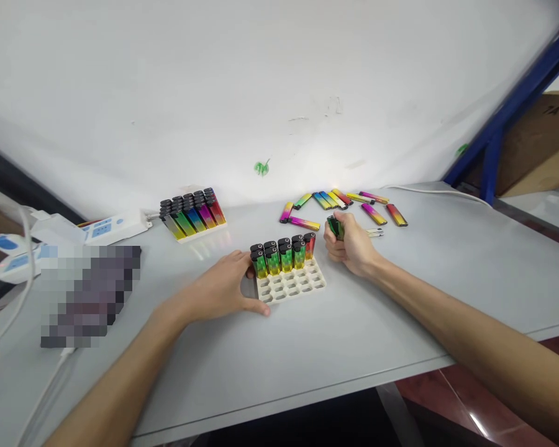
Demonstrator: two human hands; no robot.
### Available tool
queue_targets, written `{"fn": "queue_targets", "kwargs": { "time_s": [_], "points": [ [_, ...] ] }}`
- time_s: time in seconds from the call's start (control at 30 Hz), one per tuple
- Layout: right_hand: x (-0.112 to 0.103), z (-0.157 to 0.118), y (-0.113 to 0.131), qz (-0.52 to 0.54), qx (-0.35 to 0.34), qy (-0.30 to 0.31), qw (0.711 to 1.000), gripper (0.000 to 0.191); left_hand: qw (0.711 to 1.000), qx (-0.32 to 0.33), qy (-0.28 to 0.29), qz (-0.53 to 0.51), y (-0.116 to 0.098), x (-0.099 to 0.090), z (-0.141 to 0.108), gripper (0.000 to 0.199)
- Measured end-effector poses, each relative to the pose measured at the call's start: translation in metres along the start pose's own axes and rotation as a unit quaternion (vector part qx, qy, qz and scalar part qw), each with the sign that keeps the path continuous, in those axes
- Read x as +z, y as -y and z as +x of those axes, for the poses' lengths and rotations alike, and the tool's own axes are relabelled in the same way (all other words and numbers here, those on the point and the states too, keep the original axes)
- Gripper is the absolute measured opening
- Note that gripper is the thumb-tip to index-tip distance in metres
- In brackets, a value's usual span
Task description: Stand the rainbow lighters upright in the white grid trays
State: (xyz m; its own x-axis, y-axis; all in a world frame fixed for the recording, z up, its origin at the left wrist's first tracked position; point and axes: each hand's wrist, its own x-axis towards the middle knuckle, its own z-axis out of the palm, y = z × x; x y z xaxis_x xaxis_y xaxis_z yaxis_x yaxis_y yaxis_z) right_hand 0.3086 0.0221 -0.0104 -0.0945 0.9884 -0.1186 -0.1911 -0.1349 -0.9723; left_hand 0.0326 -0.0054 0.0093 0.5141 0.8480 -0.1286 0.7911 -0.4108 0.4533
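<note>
A cream tray (292, 290) with rows of slots lies flat in front of me. Several green-and-yellow lighters (286, 256) with black tops stand upright in its back rows, with a red lighter (310, 246) at the right end. My left hand (221, 285) grips the tray's left side, thumb along the front corner and fingers behind. To the right of the tray, my right hand (349, 245) is closed around a green lighter (336, 227), whose lower part is hidden by the fingers. Small pale pieces (375, 232) lie just beyond that hand.
Several loose multicoloured lighters (328, 199) lie along the back of the grey table (354, 360). A second tray full of lighters (193, 214) stands back left. Further left are a power strip (105, 230) with cables and a pixelated dark object (90, 298). A white cable (440, 190) runs back right.
</note>
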Motion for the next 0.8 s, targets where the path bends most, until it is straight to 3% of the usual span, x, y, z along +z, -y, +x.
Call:
{"fn": "queue_targets", "kwargs": {
  "time_s": [0.13,0.37,0.63,0.8],
  "points": [
    [-0.003,-0.001,0.002,-0.013,-0.054,0.033,0.998,0.046,1.0,-0.001,0.002,-0.005,0.0,0.0,-0.001,0.073],
    [-0.013,-0.007,0.015,-0.195,-0.162,0.059,0.965,0.039,1.0,0.005,-0.006,-0.015,0.001,0.001,-0.001,0.074],
    [-0.015,-0.007,0.018,-0.23,-0.171,0.088,0.954,0.036,1.0,0.007,0.002,-0.006,-0.001,0.0,0.0,0.066],
    [-0.013,-0.007,0.012,-0.278,-0.182,0.063,0.941,0.043,1.0,0.012,-0.001,-0.005,-0.003,0.0,0.0,0.065]
  ]
}}
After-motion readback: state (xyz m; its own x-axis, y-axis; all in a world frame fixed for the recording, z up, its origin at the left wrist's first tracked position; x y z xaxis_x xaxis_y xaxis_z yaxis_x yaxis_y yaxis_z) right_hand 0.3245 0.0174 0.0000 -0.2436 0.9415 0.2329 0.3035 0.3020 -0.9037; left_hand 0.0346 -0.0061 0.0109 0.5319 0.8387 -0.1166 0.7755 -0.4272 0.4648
